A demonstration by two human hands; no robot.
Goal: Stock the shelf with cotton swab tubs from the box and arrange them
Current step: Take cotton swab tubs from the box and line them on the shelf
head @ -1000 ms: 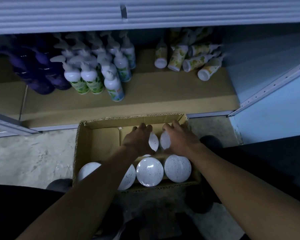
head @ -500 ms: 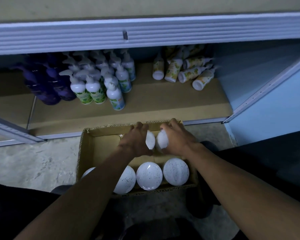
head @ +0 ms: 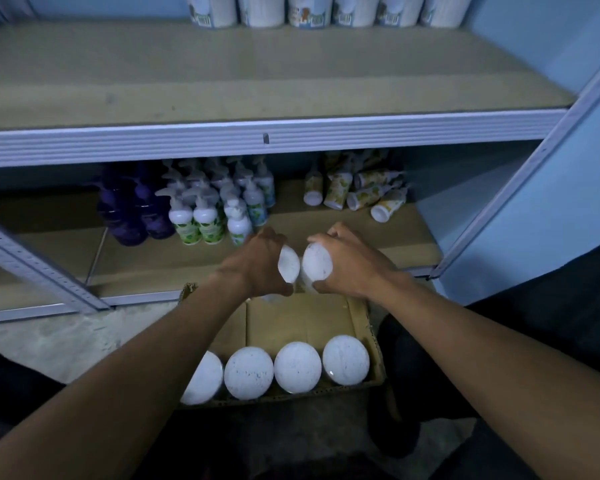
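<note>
My left hand [head: 258, 263] grips a white cotton swab tub [head: 289, 265], and my right hand [head: 352, 263] grips a second tub [head: 316, 266]. Both tubs are held side by side above the far end of the open cardboard box [head: 368, 323] on the floor. Several more tubs with white round lids [head: 297, 367] stand in a row at the box's near end. The middle shelf [head: 257, 74] above is mostly bare, with a row of white tubs [head: 309, 10] along its back.
The bottom shelf holds purple bottles [head: 132, 209], white pump bottles [head: 215, 209] and toppled yellow-print bottles [head: 361, 192]. Slotted metal uprights [head: 520, 181] frame the shelf at right and at left [head: 39, 271]. The floor is concrete [head: 66, 344].
Both hands have lifted their tubs up out of the box toward the shelves. The view has tilted upward, bringing the middle shelf into sight.
</note>
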